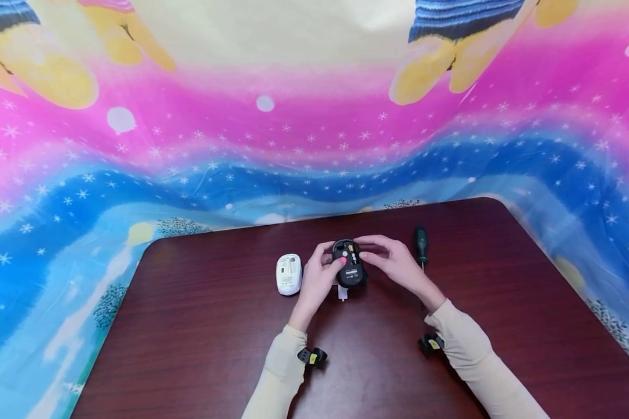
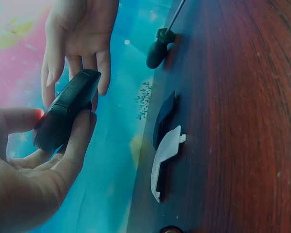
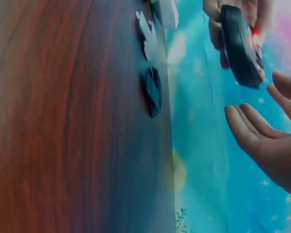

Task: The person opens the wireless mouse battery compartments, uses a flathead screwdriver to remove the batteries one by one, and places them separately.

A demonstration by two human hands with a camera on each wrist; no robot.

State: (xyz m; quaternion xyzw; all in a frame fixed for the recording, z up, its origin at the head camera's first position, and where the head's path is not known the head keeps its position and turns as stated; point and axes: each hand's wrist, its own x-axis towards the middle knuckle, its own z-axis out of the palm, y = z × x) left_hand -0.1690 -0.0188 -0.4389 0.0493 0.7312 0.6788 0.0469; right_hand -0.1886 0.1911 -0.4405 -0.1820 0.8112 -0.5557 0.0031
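My left hand (image 1: 316, 280) holds a black computer mouse (image 1: 352, 273) above the table, thumb on its upturned underside and fingers beneath. Its battery bay lies uncovered, with a battery (image 1: 352, 249) showing inside. Beside the mouse is my right hand (image 1: 398, 265), fingers extended and nothing in its grasp. The right wrist view shows a gap between those fingers and the mouse. Below, a white battery cover (image 2: 166, 158) and a black cover (image 3: 153, 92) lie on the table. To the left, a white mouse (image 1: 289, 274) rests with its underside up.
A screwdriver (image 1: 421, 244) with a dark green handle lies right of the hands, its shaft partly hidden by the right arm. The dark reddish wooden table (image 1: 204, 343) ends at a patterned cloth (image 1: 293, 139) behind it.
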